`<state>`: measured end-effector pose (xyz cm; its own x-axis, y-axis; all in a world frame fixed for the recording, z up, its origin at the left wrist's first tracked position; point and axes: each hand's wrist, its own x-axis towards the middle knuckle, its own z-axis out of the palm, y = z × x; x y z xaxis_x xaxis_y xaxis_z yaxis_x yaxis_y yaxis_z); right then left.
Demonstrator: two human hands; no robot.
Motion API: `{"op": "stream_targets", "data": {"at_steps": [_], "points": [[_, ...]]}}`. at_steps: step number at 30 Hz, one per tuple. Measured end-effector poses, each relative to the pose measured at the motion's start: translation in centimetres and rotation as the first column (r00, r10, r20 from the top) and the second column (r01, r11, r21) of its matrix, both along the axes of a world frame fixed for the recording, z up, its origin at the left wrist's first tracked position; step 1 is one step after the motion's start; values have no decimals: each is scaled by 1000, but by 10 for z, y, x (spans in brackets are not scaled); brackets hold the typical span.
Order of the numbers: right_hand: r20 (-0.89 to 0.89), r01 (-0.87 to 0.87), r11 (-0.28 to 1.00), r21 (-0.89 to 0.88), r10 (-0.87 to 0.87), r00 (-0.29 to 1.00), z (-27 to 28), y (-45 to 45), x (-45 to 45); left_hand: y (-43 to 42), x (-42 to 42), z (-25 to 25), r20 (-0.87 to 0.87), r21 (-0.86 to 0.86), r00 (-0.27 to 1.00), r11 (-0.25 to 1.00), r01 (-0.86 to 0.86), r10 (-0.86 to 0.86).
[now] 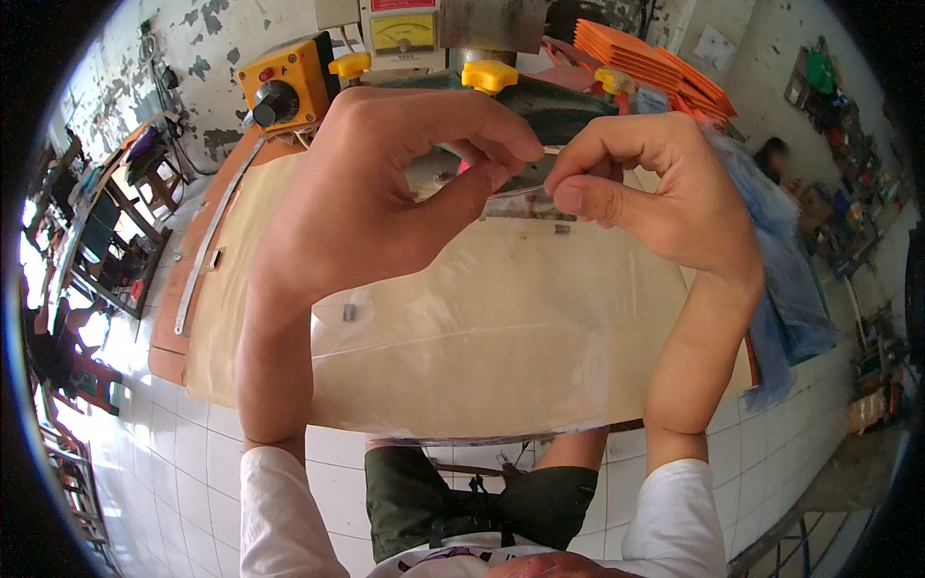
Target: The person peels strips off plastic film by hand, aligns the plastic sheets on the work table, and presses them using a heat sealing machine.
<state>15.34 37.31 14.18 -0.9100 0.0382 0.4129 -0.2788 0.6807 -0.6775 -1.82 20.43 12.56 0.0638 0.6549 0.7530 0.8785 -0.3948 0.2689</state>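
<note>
A clear plastic sheet [462, 361] spreads over the pale work surface [231, 289], its lower edge near the front edge of the table. My left hand [376, 183] is raised over the table, thumb and fingertips pinched together on the upper edge of the sheet. Opposite it, my right hand [665, 193] pinches the same edge between thumb and curled fingers. A short stretch of film shows between the two hands. Beyond them are the yellow knobs [489, 77] and dark green body of a machine, partly hidden by my left hand.
A yellow control box [284, 87] with a black dial stands at the back left, beside a yellow-faced gauge [403, 34]. A metal ruler [217, 241] lies along the left side. Orange folded pieces [646, 63] are stacked at back right, and bluish plastic [780, 279] hangs off the right side.
</note>
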Motion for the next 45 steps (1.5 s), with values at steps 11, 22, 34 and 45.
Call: {"op": "stream_targets", "data": {"at_steps": [11,22,34,45], "points": [[41,-19,1000,12,18,999,4,-1,2,-1,6,2,11,-11,1000,1000,29,-29],[34,1,999,39,-2,999,4,-3,1,-2,10,4,16,-49,1000,999,3,-2],[14,0,997,82,-1,1000,0,-4,-2,3,6,-2,-3,-38,999,999,32,-33],[-17,37,990,137,-35,999,-4,-3,-2,2,4,-1,156,67,987,998,16,-26]]}}
